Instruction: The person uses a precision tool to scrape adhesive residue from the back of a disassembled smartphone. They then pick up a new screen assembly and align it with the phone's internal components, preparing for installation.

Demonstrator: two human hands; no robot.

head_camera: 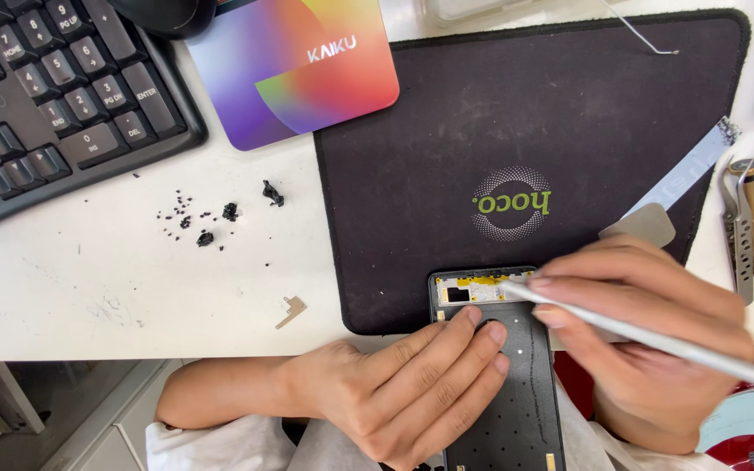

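Pinning flat black phone frame (517,384) w/ left hand (403,392) fingers spread, right hand (647,340) gripping slim silver tool (647,336), matte mat (447,131).

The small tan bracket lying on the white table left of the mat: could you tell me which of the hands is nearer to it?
Left. The left hand rests on the phone frame, just right of the bracket; the right hand, holding a silver tool, is farther right.

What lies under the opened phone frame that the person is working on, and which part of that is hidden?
The phone frame rests partly on the black mat; its lower end overhangs the white table. The left hand and right hand, holding a silver tool, cover the rest.
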